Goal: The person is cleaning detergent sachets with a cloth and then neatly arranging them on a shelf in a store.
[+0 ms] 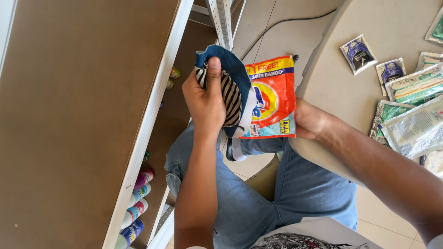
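Holding red-orange sachet [273, 97] R hand [310, 121] | striped cloth [228, 90] L hand [205, 103]

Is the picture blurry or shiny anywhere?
Head view: bright, even daylight; the red sachet and striped cloth are sharp; soft glare on the clear packets on the table; the bottles sit in shade below the shelf.
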